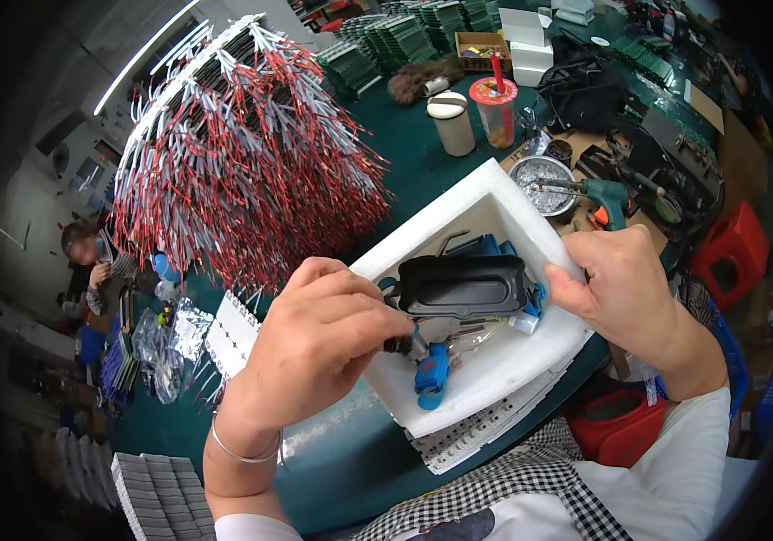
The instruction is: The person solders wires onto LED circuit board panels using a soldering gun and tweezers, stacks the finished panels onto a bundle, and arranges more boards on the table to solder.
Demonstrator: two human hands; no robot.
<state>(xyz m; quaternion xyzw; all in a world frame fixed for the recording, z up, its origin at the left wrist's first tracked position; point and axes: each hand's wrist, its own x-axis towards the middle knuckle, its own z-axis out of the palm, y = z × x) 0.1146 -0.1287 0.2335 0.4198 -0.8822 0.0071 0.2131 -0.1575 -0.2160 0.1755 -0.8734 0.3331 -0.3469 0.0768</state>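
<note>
crowding the foam tray (pixel 458 212): wire bundle (pixel 242 153), cups (pixel 472 113), soldering iron (pixel 598 191).

Mid-frame, your left hand (pixel 319 338) pinched a small black part (pixel 397 343) over the foam tray (pixel 458 216); your right hand (pixel 625 288) gripped the tray's right rim.

A green work table (pixel 404 153) crowded with parts and tools

On the table lie a big heap of red and white wires (pixel 242 153), stacks of green circuit boards (pixel 386 41), a beige cup (pixel 452 122), a clear plastic cup (pixel 497 110) with a red straw, a small cardboard box (pixel 483 47), white boxes (pixel 528 45), a black bag (pixel 585 90), a round metal dish (pixel 541 183), a white foam tray (pixel 494 365) near the front edge on white strips (pixel 476 433), a white perforated sheet (pixel 231 332), clear plastic bags (pixel 170 338) and grey stacks (pixel 161 496).
</note>
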